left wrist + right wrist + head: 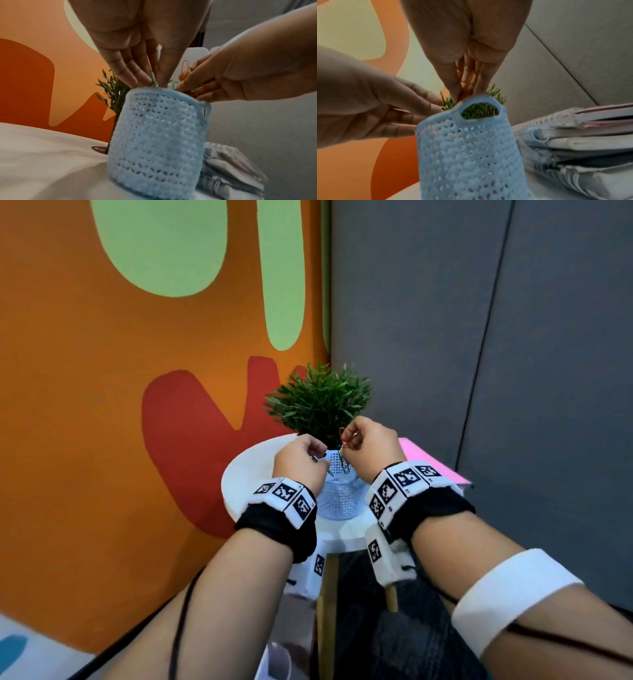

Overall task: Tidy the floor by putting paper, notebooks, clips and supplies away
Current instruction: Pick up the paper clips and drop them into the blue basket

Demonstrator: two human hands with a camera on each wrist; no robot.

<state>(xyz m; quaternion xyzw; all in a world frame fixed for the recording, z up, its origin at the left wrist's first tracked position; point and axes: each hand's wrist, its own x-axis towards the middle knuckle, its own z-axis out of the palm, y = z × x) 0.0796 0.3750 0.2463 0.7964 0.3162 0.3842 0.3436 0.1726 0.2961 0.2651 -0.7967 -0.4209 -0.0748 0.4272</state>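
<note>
A light blue perforated basket (337, 498) (157, 135) (471, 148) stands on a small round white table (246, 474). Both hands hover just over its rim. My left hand (320, 455) (150, 82) pinches a green paper clip (153, 79) between thumb and fingertips, pointing down into the basket. My right hand (346, 441) (467, 93) pinches orange paper clips (184, 69) (466, 86), and a few clips (344, 465) hang from it toward the basket's mouth. What lies inside the basket is hidden.
A stack of spiral notebooks (582, 135) (231, 169) with a pink one (421, 460) on top lies on the table right of the basket. A green potted plant (322, 402) stands just behind the basket. An orange wall is on the left and grey panels on the right.
</note>
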